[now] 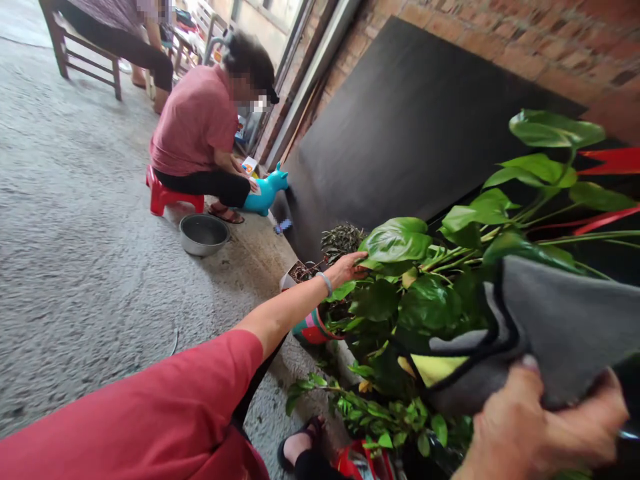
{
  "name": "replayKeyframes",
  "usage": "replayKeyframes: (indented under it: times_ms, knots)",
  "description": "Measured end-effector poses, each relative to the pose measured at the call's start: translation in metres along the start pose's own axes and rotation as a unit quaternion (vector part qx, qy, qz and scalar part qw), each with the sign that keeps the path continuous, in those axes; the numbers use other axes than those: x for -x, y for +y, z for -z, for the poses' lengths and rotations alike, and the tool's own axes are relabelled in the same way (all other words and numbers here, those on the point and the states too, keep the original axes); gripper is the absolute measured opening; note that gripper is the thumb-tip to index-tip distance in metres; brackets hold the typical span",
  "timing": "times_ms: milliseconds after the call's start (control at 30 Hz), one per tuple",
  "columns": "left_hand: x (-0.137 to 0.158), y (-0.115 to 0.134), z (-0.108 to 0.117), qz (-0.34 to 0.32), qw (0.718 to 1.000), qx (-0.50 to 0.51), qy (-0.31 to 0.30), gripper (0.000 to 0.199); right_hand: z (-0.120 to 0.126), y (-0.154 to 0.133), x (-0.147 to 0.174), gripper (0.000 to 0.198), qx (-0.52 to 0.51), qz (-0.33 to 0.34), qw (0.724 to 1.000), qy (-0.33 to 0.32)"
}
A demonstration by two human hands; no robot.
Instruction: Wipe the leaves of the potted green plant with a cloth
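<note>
Grey cloth with a dark edge and a yellow patch fills the lower right, bunched in the right hand, whose fingers are clamped on its lower edge. It hangs just in front of the big-leaved green plant. The left hand — a pale bracelet on its wrist — stretches out on a red-sleeved arm, and its fingers close on the edge of a broad leaf of that plant. A red and green pot sits below the arm, beside the plant. Farther off, another person in a pink shirt sits on a red stool, near a metal bowl and a turquoise toy animal on the concrete floor. A dark board leans against the brick wall.
</note>
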State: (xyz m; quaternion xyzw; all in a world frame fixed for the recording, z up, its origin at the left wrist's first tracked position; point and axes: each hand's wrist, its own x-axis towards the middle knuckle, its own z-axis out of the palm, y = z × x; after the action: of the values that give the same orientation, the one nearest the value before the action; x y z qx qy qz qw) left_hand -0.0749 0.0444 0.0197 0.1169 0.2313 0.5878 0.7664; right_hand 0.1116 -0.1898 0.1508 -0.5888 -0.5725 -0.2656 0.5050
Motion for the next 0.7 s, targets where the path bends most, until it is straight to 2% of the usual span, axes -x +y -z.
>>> replayKeyframes:
  times_ms: [33,67,100,133,167,200,233,267,300,367,433,467,500,533,600,633,667,700]
  knots:
    - [0.003,-0.003,-0.002,-0.008,1.0,-0.002,0.01,0.011,-0.013,-0.006,-0.003,0.076,-0.009,0.005,1.0,0.013]
    - [0.006,-0.006,-0.002,-0.01,1.0,-0.008,0.014,0.01,-0.025,-0.009,-0.005,0.074,-0.012,-0.001,1.0,-0.018]
    - [0.009,-0.008,0.001,-0.005,1.0,-0.016,0.011,0.01,-0.036,-0.011,-0.005,0.073,-0.013,-0.014,0.995,-0.098]
    - [0.013,-0.011,0.006,0.004,1.0,-0.026,0.005,0.009,-0.043,-0.012,-0.005,0.072,-0.014,-0.03,0.977,-0.212]
    - [0.015,-0.012,0.011,0.016,0.999,-0.038,0.0,0.008,-0.045,-0.011,-0.006,0.07,-0.017,-0.044,0.946,-0.322]
    - [0.018,-0.012,0.016,0.029,0.998,-0.051,-0.002,0.008,-0.042,-0.011,-0.009,0.066,-0.023,-0.052,0.913,-0.405]
    - [0.02,-0.011,0.019,0.043,0.997,-0.062,-0.002,0.008,-0.036,-0.011,-0.014,0.063,-0.03,-0.056,0.895,-0.441]
    - [0.021,-0.01,0.022,0.051,0.996,-0.069,0.0,0.008,-0.028,-0.013,-0.022,0.062,-0.028,-0.058,0.901,-0.428]
    - [0.023,-0.009,0.022,0.055,0.996,-0.073,0.002,0.008,-0.019,-0.016,-0.033,0.062,-0.017,-0.057,0.925,-0.375]
    - [0.025,-0.009,0.02,0.053,0.995,-0.082,0.01,0.007,-0.008,-0.025,-0.057,0.064,0.014,-0.028,0.976,-0.213]
    - [0.029,-0.012,0.013,0.043,0.994,-0.096,0.015,0.008,-0.016,-0.035,-0.072,0.066,0.028,0.028,0.995,-0.089]
    - [0.03,-0.015,0.01,0.038,0.994,-0.106,0.017,0.011,-0.026,-0.038,-0.072,0.067,0.029,0.043,0.995,-0.081]
    - [0.032,-0.018,0.007,0.035,0.992,-0.118,0.018,0.014,-0.038,-0.04,-0.067,0.068,0.029,0.044,0.992,-0.115]
    - [0.033,-0.02,0.005,0.033,0.991,-0.13,0.025,0.017,-0.05,-0.04,-0.056,0.069,0.031,0.033,0.982,-0.183]
    - [0.033,-0.021,0.005,0.029,0.988,-0.146,0.044,0.019,-0.065,-0.034,-0.027,0.065,0.024,0.01,0.937,-0.348]
    - [0.033,-0.02,0.006,0.028,0.987,-0.146,0.054,0.018,-0.065,-0.028,-0.012,0.06,0.01,0.011,0.906,-0.423]
    - [0.032,-0.018,0.007,0.029,0.988,-0.141,0.06,0.016,-0.059,-0.021,-0.001,0.055,-0.009,0.016,0.882,-0.471]
    - [0.031,-0.016,0.01,0.031,0.989,-0.135,0.06,0.014,-0.049,-0.014,0.004,0.052,-0.025,0.013,0.874,-0.485]
